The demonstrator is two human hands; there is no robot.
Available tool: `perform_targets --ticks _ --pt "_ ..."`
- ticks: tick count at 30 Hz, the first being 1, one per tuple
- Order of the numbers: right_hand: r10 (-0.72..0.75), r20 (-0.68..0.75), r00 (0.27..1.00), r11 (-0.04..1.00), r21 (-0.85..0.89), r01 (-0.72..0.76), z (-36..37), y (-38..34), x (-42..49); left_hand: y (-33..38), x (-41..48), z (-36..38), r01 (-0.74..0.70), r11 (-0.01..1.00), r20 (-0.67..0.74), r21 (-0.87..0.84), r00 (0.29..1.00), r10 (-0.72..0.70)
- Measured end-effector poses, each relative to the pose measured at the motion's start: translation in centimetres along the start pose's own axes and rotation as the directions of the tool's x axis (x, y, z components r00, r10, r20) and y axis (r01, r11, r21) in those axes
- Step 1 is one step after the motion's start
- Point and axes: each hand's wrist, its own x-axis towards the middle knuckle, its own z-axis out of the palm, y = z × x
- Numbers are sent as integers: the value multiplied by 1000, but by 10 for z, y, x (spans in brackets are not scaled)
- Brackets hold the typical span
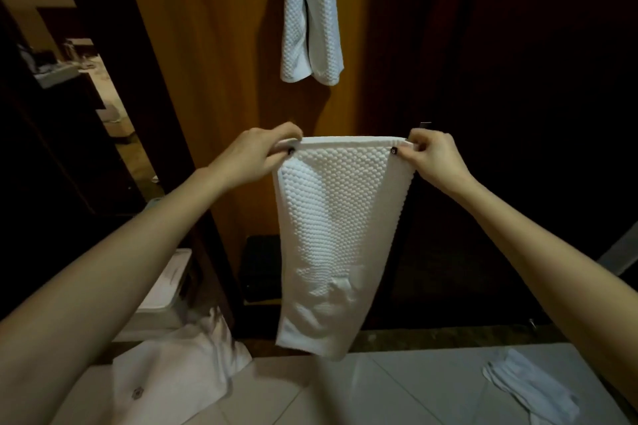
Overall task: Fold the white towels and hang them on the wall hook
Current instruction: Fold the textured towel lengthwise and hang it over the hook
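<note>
Folding is underway: left hand (253,155) and right hand (433,157) pinch the towel (331,228) top corners; next, probably bringing fingertips together.

No legible word, number or brand was noted anywhere in the head view. The nearest thing to a sign was a small dark grey crest-like emblem (137,393) on the smooth white crumpled cloth (179,373) at lower left, too small and blurred to make out. A faint thin dark marking (171,273) ran across the lid of the white rectangular box (162,297) at left, possibly print, likewise unreadable.
</note>
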Motion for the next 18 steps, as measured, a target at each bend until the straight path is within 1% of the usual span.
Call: perform_targets --ticks 2,4,6,8,11,14,16,18 --pt "-12 -31 999 998 -62 10 1 -3 8 7 2 -5 -25 1000 156 14 987 22" --pt "-16 -42 999 995 -97 12 3 -7 13 16 7 -5 -40 999 337 5 941 36" --pt "5 -37 999 994 -105 -9 7 -8 17 26 15 1 37 997 511 -64 860 1" --pt "33 -26 999 993 -110 -36 8 -6 16 33 21 11 157 982 588 -101 806 -68" --pt "29 14 999 995 -100 -27 6 -4 4 41 26 27 294 938 588 -186 798 -134" --pt "-43 68 997 997 -60 47 1 -4 -13 49 32 46 428 836 525 -342 825 -208" --pt "-72 149 986 997 -2 73 -1 -7 -24 56 37 59 460 777 476 -430 846 -239" --pt "-69 206 976 998 17 67 -2 -11 -33 62 40 69 445 729 415 -521 878 -240"
